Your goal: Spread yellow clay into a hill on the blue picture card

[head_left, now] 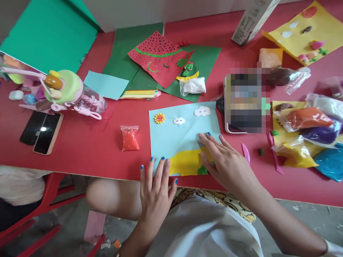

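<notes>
In front of me on the red table lies a light blue paper sheet (174, 139) bearing a clay sun (159, 118), a small clay cloud (179, 121) and a larger cloud (202, 111). A yellow clay area (184, 161) covers its lower right, with green clay (203, 169) at the bottom. My left hand (157, 185) rests with fingers spread at the sheet's lower left corner. Across the right side lies my right hand (222, 153), fingers stretched out over the paper and the yellow edge, partly hiding both. Neither hand holds anything.
A bag of red clay (130, 138) sits left of the sheet. To the right are a blurred-out device (242, 103), a pink plastic knife (245, 154), a second pink tool (275, 154) and several clay bags (308, 119). Phones (48, 134) and a drink bottle (92, 100) stand farther left.
</notes>
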Action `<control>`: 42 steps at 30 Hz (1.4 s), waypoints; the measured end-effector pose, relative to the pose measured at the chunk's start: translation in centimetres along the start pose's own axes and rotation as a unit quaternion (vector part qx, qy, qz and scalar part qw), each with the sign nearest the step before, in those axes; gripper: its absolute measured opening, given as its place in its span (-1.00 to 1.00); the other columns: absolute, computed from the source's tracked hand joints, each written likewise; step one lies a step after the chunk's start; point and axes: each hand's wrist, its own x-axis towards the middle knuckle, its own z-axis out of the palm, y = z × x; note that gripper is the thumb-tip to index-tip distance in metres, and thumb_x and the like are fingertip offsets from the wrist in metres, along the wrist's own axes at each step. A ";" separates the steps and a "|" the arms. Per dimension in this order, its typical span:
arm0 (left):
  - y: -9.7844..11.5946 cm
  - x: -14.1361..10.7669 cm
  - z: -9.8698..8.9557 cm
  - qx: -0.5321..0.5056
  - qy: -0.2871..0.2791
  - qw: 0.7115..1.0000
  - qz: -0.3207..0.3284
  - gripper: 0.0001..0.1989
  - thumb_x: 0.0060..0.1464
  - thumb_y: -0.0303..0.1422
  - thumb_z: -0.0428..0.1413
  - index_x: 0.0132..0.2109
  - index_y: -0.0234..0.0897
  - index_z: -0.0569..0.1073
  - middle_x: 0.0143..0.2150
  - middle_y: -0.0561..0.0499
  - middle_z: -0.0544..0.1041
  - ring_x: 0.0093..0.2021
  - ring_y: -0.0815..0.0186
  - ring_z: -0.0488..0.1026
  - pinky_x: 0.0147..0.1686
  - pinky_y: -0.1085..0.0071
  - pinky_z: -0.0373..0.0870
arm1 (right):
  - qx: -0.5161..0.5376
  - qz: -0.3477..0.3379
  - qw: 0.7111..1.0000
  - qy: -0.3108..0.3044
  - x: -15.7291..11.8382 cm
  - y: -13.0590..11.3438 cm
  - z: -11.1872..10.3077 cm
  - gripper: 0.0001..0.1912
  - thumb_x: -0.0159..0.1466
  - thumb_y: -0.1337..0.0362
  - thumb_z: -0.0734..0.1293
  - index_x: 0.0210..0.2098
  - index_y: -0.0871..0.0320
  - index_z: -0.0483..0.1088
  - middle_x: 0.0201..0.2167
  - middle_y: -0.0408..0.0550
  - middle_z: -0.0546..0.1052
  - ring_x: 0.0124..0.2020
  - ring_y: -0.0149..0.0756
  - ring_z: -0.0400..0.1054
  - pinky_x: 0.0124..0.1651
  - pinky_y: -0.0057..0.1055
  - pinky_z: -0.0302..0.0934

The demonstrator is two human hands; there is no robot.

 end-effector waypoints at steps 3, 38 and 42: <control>0.2 -0.3 -0.2 0.010 -0.003 1.000 0.007 -0.37 0.25 -0.35 0.07 0.39 -0.41 0.13 0.17 -0.12 0.49 0.20 -0.03 0.37 0.37 0.01 -0.05 | 0.001 0.004 1.000 0.005 0.0 0.0 0.0 -0.63 0.37 0.36 0.14 0.14 0.26 0.29 0.10 0.09 0.51 0.17 -0.07 0.37 0.21 0.00 0.30; -1.3 0.3 1.4 -0.210 0.045 0.977 0.018 -0.65 0.22 -0.55 0.04 0.14 -0.35 0.37 0.10 -0.18 0.52 0.22 0.12 0.40 0.16 0.17 0.44 | -0.034 0.007 0.999 0.005 1.7 0.2 1.1 -0.58 0.41 0.25 0.14 0.19 0.28 0.27 0.20 0.08 0.43 0.22 -0.08 0.32 0.24 -0.06 0.24; -0.9 0.0 1.7 -0.210 0.059 0.975 0.029 -0.67 0.21 -0.56 0.07 0.11 -0.35 0.40 0.06 -0.16 0.55 0.19 0.12 0.43 0.16 0.17 0.44 | -0.012 0.002 1.000 0.018 2.1 0.1 0.4 -0.61 0.40 0.26 0.14 0.15 0.26 0.31 0.15 0.11 0.48 0.17 -0.06 0.37 0.20 -0.08 0.26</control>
